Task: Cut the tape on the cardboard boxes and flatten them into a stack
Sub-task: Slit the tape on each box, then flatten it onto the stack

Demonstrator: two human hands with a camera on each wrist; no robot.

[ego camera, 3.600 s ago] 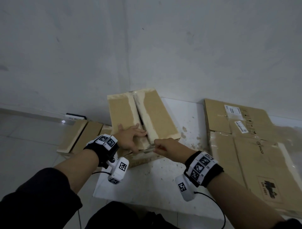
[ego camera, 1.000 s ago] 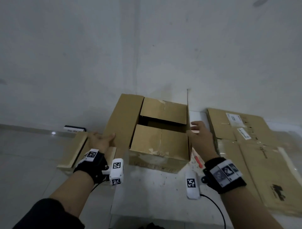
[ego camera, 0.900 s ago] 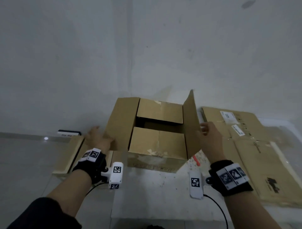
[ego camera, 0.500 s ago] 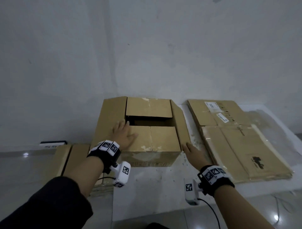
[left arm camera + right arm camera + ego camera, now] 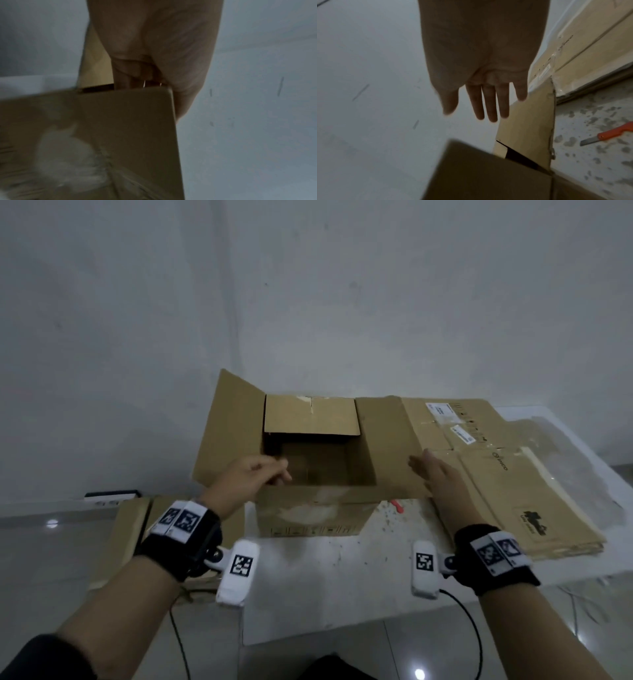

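An open brown cardboard box [image 5: 310, 416] stands on the white table [image 5: 325, 577], its left, far and right flaps spread out. My left hand [image 5: 255, 477] grips the top edge of the near flap [image 5: 102, 135], fingers curled over it and into the box. My right hand [image 5: 435, 474] is held flat with straight fingers [image 5: 488, 105] over the right flap [image 5: 387, 446] and holds nothing. An orange cutter [image 5: 397, 506] lies on the table beside the box's right front corner, with its blade out in the right wrist view [image 5: 607, 135].
A stack of flattened boxes [image 5: 513, 484] lies on the table to the right, with clear plastic behind it. More flattened cardboard [image 5: 133, 529] lies on the floor to the left. A wall stands close behind the box.
The near flap has come up from inside the box and my left hand now grips its edge. My right hand rose from the table to the right flap, which has folded outward.
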